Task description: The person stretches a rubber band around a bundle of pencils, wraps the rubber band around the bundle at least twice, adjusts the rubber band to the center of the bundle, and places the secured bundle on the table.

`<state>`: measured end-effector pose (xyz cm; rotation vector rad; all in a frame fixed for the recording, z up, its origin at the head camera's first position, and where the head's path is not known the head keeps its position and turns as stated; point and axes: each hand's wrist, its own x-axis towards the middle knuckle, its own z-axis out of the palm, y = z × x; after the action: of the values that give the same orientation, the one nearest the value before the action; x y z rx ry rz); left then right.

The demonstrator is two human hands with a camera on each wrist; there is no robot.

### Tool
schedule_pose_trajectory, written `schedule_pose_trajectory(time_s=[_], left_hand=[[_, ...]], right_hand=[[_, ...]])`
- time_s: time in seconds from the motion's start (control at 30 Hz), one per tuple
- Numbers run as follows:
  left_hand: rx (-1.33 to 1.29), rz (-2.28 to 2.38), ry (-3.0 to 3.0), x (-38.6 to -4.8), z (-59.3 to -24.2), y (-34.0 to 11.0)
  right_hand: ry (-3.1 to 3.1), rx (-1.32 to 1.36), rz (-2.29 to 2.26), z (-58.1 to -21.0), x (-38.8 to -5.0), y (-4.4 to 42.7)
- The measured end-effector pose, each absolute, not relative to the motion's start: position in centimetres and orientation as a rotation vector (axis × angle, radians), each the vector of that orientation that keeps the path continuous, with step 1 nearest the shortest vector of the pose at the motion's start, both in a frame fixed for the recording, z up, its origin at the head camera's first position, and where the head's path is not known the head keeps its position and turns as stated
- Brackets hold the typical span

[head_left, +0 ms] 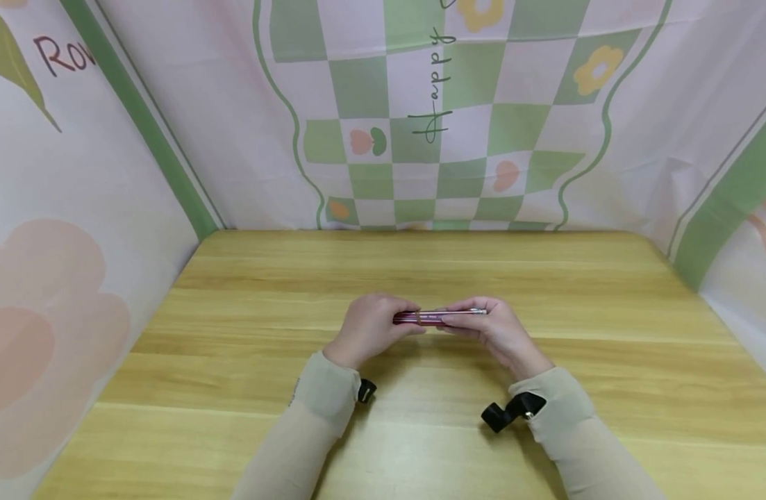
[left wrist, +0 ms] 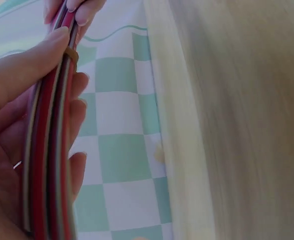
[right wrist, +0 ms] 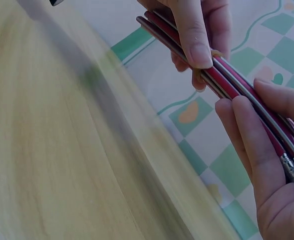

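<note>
A bundle of striped red and dark pencils (head_left: 429, 318) is held level above the table between both hands. Around its middle runs a brown rubber band (left wrist: 72, 55). My left hand (head_left: 373, 323) grips one half, its thumb lying along the pencils close to the band. At the other half, my right hand (head_left: 492, 330) pinches the bundle between thumb and fingers. Metal ferrules (right wrist: 290, 169) show at the pencil ends inside the right hand. The left palm hides part of the opposite ends in the head view.
Below the hands spreads a wood-grain table (head_left: 232, 347). Behind it hangs a green and white checked cloth (head_left: 414, 139), with more printed cloth (head_left: 132, 187) along the left side. A black camera mount (head_left: 514, 411) sits at the right wrist.
</note>
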<state>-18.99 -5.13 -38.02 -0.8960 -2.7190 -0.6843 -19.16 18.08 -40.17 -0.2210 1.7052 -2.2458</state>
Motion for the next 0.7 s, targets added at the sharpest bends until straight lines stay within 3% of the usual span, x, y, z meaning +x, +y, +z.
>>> schedule_pose_trajectory(time_s=[0.7], left_hand=[[-0.967,-0.661,-2.625,-18.56,-37.92,-4.65]], right_hand=[[1.78,-0.26,-2.163,-39.86,-18.87,17.68]])
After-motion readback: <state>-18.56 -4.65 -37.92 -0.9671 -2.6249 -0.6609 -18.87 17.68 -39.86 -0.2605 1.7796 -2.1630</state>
